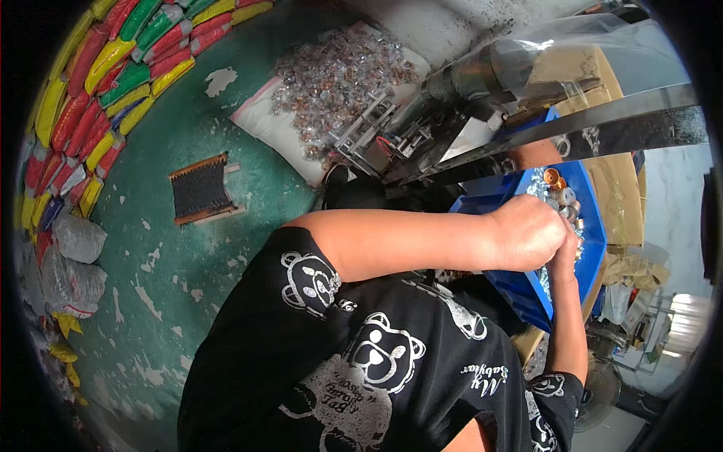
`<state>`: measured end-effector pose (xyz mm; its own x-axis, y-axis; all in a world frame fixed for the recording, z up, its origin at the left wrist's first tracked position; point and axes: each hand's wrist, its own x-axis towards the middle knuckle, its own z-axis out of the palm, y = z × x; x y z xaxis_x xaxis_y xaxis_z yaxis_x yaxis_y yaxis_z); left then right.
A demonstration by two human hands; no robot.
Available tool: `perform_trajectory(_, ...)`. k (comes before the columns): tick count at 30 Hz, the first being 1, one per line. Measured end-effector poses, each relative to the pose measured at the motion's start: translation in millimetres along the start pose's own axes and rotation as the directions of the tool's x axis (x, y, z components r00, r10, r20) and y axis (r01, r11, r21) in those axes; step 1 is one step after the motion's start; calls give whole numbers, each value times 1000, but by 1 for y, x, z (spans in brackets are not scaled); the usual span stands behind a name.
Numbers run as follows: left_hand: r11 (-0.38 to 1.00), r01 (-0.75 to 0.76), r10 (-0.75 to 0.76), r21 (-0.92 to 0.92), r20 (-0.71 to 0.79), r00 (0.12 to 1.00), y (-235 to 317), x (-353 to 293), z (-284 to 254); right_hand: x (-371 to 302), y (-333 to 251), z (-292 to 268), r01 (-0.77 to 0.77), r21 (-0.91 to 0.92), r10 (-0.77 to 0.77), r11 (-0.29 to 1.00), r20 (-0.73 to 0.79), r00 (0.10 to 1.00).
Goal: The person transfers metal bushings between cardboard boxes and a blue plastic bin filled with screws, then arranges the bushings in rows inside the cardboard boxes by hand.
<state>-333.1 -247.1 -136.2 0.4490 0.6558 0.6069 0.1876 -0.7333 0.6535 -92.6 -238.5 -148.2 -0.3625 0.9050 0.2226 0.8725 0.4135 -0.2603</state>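
Observation:
My left hand (527, 233) reaches in from the left over a blue plastic bin (595, 218), its fingers curled closed. My right hand (562, 258) comes up from the lower right and meets it, fingers pressed together beside the left fingers. Whatever they pinch is hidden between them. Under and beyond the hands, the bin holds small round metal parts, among them a copper-coloured cup (552, 177) and several silvery ones. Shiny silver pieces (536, 183) lie along the bin's left side.
Beyond the bin runs a metal bar (640, 120), with a machine (384, 135) left of it. Small clear-wrapped pieces (339, 75) cover a white sheet on the floor. A dark wood-framed mat (202, 190) lies left; colourful sacks (98, 83) are stacked far left. Cardboard (621, 196) stands behind the bin.

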Motion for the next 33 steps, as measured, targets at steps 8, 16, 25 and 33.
perform_trajectory(8, 1000, -4, 4, 5, -6, 1000, 1, -2, 0, -2, 7, -5, 29, -23, -31, 999, -60, 998)
perform_trajectory(16, 1000, -16, 13, 25, 95, 995, -3, 1, -4, 15, -16, -53, -359, 373, 399, 855, -34, 916)
perform_trajectory(25, 964, 31, -87, 264, 203, 975, 11, 11, -4, 186, -32, -18, -72, 643, 200, 762, -129, 971)
perform_trajectory(33, 951, 46, -106, 306, 181, 978, 26, 14, 6, 20, -2, -66, -160, 819, 386, 551, -80, 919)
